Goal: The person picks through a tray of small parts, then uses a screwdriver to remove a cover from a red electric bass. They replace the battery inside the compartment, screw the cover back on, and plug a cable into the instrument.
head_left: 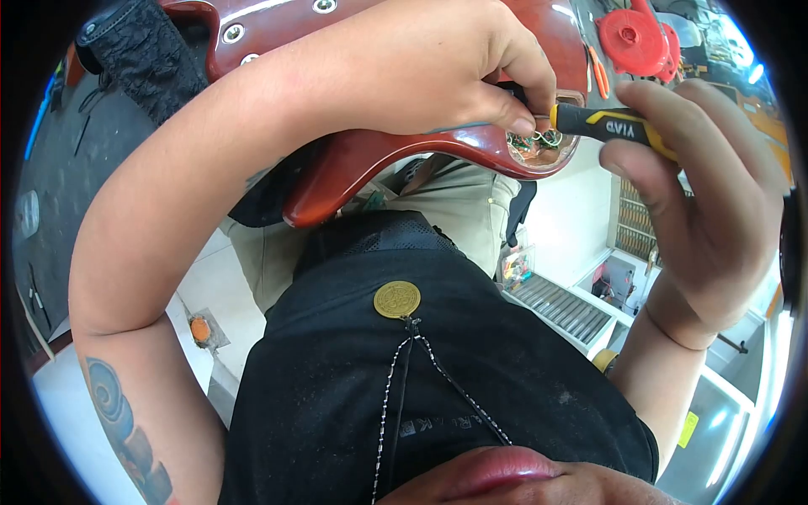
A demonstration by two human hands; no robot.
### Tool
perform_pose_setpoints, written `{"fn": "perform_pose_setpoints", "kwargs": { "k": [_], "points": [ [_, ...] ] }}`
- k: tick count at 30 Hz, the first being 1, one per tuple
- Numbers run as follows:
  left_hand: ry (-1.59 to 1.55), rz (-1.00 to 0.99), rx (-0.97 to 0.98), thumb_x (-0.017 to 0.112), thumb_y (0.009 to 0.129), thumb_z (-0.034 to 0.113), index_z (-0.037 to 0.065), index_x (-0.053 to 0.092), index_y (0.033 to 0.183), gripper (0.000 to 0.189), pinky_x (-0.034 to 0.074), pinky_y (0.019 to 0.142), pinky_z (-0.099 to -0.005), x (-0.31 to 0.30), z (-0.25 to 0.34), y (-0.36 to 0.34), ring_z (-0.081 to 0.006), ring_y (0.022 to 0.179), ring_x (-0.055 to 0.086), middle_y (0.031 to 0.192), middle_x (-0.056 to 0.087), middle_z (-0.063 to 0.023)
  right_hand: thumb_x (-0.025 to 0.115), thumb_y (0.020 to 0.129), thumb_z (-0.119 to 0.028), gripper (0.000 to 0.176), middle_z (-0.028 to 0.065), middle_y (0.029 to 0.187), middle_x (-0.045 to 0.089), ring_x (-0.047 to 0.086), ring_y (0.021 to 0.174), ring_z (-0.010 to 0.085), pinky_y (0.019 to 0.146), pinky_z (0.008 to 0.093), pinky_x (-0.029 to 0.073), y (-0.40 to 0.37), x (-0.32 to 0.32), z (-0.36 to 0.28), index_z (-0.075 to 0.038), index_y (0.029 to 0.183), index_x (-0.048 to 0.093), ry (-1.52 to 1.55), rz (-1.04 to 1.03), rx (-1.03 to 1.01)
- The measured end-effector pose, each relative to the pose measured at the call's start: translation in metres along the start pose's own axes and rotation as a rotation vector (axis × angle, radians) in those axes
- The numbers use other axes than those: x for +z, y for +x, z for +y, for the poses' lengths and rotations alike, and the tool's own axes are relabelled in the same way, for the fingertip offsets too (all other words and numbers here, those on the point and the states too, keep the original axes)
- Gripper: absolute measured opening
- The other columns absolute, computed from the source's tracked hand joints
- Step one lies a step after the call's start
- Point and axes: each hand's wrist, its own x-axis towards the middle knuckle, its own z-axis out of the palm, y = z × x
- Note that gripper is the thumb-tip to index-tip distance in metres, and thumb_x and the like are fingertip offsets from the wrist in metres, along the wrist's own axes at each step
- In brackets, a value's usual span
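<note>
A glossy red-brown electric guitar body (362, 164) lies across my lap and the worktop. Near its right end an open cavity (549, 156) shows green and white wires. My right hand (703, 168) is closed around the black-and-yellow handle of a screwdriver (610, 124), which points left over the cavity. My left hand (480, 76) rests over the guitar, its thumb and forefinger pinched together at the screwdriver's tip. What the left fingers hold is hidden, though a small dark part shows between them.
A red round plastic device (629, 35) and an orange-handled tool (598, 71) lie beyond the guitar. A black textured bag or strap (143, 59) sits at upper left on the dark worktop (50, 194). A drawer unit (564, 307) stands at lower right. A medallion (396, 300) hangs at my chest.
</note>
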Motion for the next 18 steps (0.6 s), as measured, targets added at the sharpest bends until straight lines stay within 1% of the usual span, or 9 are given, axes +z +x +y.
{"fn": "perform_pose_setpoints", "kwargs": {
  "k": [2,4,5,8,10,12,13,16,18],
  "points": [
    [0.176,-0.029,-0.143,0.077,0.087,0.009,-0.001,0.075,0.102,0.018,0.053,0.082,-0.0367,0.002,0.022,0.003,-0.0301,0.089,0.07,0.095,0.072,-0.0158,0.078,0.085,-0.018,0.023,0.0138,0.091,0.068,0.067,0.077,0.0282,0.067,0.0343,0.05,0.006,0.0,-0.004,0.002,0.097,0.074,0.013,-0.209,0.122],
    [0.113,0.0,-0.081,0.077,0.086,0.009,-0.001,0.075,0.102,0.019,0.053,0.082,-0.0366,0.002,0.006,0.0,-0.0302,0.09,0.07,0.095,0.072,-0.0156,0.077,0.087,-0.019,0.023,0.0138,0.09,0.069,0.066,0.078,0.0301,0.068,0.0349,0.05,0.005,0.001,0.003,0.0,0.1,0.072,0.015,-0.171,0.048],
    [0.047,0.028,-0.024,0.078,0.086,0.009,-0.001,0.075,0.102,0.019,0.053,0.082,-0.0366,0.002,-0.005,-0.001,-0.0303,0.09,0.07,0.095,0.072,-0.0153,0.077,0.085,-0.015,0.024,0.0139,0.092,0.068,0.066,0.08,0.0305,0.068,0.0356,0.05,0.005,0.003,0.003,0.0,0.102,0.069,-0.015,-0.151,0.03],
    [-0.027,-0.037,-0.083,0.079,0.085,0.011,0.0,0.076,0.102,0.02,0.054,0.083,-0.0371,0.004,-0.023,0.006,-0.0306,0.091,0.07,0.095,0.072,-0.0151,0.077,0.08,-0.009,0.028,0.0142,0.096,0.066,0.066,0.083,0.0318,0.069,0.038,0.049,0.011,0.003,-0.002,0.0,0.103,0.064,-0.014,-0.128,-0.036],
    [0.014,-0.022,-0.058,0.077,0.086,0.01,-0.001,0.075,0.102,0.02,0.054,0.084,-0.0374,0.002,-0.01,0.004,-0.0309,0.091,0.07,0.096,0.073,-0.0161,0.078,0.077,-0.006,0.032,0.0144,0.098,0.065,0.065,0.084,0.0328,0.069,0.0396,0.049,0.011,0.002,-0.004,0.0,0.103,0.062,0.017,-0.138,-0.087],
    [0.053,0.0,-0.028,0.075,0.086,0.009,-0.002,0.075,0.103,0.02,0.054,0.085,-0.0378,0.0,-0.006,0.0,-0.0312,0.092,0.07,0.097,0.073,-0.0172,0.078,0.071,0.0,0.033,0.0148,0.103,0.063,0.063,0.085,0.0346,0.071,0.0424,0.049,0.007,-0.001,0.0,0.001,0.098,0.06,0.003,-0.283,0.056],
    [0.005,0.003,-0.002,0.072,0.087,0.008,-0.003,0.075,0.104,0.021,0.054,0.085,-0.0382,0.0,-0.006,-0.003,-0.0315,0.092,0.07,0.098,0.073,-0.0187,0.078,0.071,0.0,0.033,0.0148,0.103,0.063,0.063,0.085,0.0346,0.071,0.0424,0.049,0.008,0.0,0.002,0.001,0.098,0.06,0.001,-0.29,0.051],
    [-0.024,-0.002,0.021,0.065,0.087,0.008,-0.004,0.074,0.105,0.024,0.054,0.086,-0.0386,-0.007,0.0,-0.009,-0.0323,0.093,0.07,0.099,0.073,-0.0211,0.08,0.072,-0.005,0.031,0.0137,0.095,0.063,0.06,0.08,0.0343,0.068,0.0423,0.047,0.012,0.003,0.003,-0.001,0.095,0.059,-0.099,-0.292,-0.059],
    [-0.014,-0.015,0.011,0.063,0.087,0.008,-0.005,0.074,0.106,0.026,0.054,0.086,-0.0386,-0.011,0.003,-0.01,-0.0327,0.093,0.07,0.099,0.073,-0.0222,0.082,0.073,-0.012,0.032,0.0122,0.087,0.063,0.059,0.079,0.034,0.067,0.0402,0.045,0.015,0.004,0.002,-0.002,0.094,0.06,0.092,-0.274,0.015]
  ]
}}
